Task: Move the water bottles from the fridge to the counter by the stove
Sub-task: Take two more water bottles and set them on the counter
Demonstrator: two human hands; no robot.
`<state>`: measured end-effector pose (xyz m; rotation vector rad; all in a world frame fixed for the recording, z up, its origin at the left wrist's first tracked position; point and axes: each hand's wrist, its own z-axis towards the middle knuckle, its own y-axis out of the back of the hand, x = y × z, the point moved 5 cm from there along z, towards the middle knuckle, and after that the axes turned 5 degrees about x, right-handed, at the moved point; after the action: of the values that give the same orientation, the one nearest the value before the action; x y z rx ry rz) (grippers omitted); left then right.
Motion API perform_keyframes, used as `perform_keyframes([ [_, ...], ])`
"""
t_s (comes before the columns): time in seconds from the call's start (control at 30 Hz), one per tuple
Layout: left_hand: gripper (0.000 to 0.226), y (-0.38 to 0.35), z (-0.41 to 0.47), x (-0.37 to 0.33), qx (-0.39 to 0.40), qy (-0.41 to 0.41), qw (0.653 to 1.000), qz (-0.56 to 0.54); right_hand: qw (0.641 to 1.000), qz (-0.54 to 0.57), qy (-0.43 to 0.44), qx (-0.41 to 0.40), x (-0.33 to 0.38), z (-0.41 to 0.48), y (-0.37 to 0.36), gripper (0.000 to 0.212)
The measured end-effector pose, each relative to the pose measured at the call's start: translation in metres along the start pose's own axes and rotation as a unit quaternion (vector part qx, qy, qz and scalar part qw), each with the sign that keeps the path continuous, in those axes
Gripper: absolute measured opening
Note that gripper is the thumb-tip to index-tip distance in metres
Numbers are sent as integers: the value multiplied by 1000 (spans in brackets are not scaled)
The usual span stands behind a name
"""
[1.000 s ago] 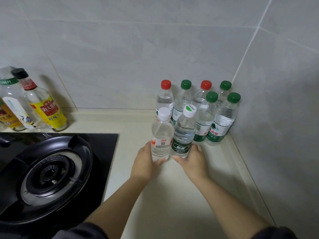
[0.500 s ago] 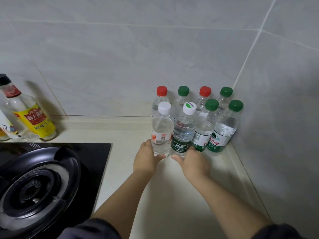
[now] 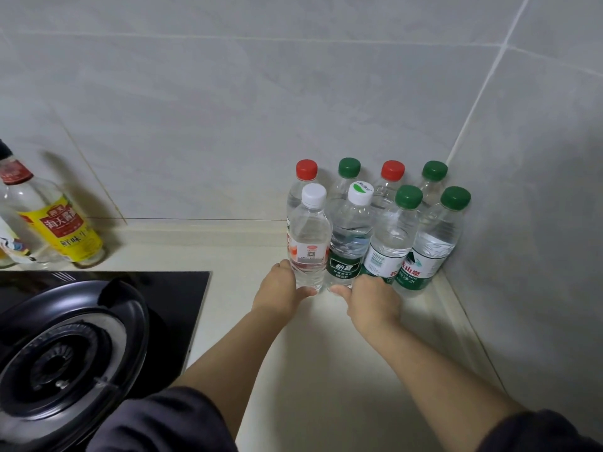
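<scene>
Several clear water bottles stand upright in the corner of the cream counter (image 3: 326,370), right of the stove. My left hand (image 3: 280,291) grips the base of a white-capped bottle with a red and white label (image 3: 308,243). My right hand (image 3: 368,298) grips the base of a white-capped bottle with a dark green label (image 3: 349,243). Both bottles stand at the left end of the front row, beside two green-capped bottles (image 3: 391,243) (image 3: 430,252). Behind them stand red-capped (image 3: 306,171) and green-capped (image 3: 349,169) bottles against the wall.
A black gas stove (image 3: 65,347) with a round burner fills the lower left. Condiment bottles, one with a yellow label (image 3: 55,230), stand behind it by the wall. Grey tiled walls (image 3: 522,223) close in the back and right. Bare counter lies between my arms.
Both hands have pushed their two bottles back towards the corner, into line with the two green-capped front bottles. The view has shifted slightly to the right.
</scene>
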<state>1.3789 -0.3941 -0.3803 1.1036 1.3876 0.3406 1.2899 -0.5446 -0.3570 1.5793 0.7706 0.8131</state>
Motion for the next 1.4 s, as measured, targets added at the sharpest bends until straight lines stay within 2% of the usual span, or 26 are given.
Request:
perform_keyframes([
  [0.27, 63, 1, -2, 2, 10, -16, 999, -26, 1000, 15, 6, -2, -4, 0, -2, 56],
  [0.4, 88, 10, -7, -1, 22, -36, 999, -31, 998, 27, 49, 2, -15, -3, 5, 48],
  [0.5, 108, 19, -4, -4, 24, -53, 996, -61, 997, -4, 71, 6, -29, -6, 13, 52],
  [0.6, 97, 18, -3, -11, 59, -67, 986, -139, 994, -41, 105, 4, -33, -7, 19, 44],
  [0.7, 89, 17, -3, -14, 55, -66, 982, -166, 989, -63, 133, 1, -32, -5, 22, 38],
  [0.87, 87, 14, -1, -14, 46, -67, 983, -162, 989, -72, 131, 4, -34, 0, 20, 44],
  [1.1, 82, 16, -8, -16, 34, -72, 983, -164, 990, -51, 126, 36, -36, -6, 17, 39],
  [1.23, 88, 22, -26, -13, 13, -76, 990, -118, 985, -44, 140, 84, -36, -20, 13, 43],
  [1.33, 104, 23, -55, -5, 60, -30, 997, 39, 979, -65, 158, 108, -32, -40, 12, 51],
  [1.4, 105, 22, -77, 3, 100, -17, 983, 152, 976, -62, 167, 127, -28, -56, 11, 53],
])
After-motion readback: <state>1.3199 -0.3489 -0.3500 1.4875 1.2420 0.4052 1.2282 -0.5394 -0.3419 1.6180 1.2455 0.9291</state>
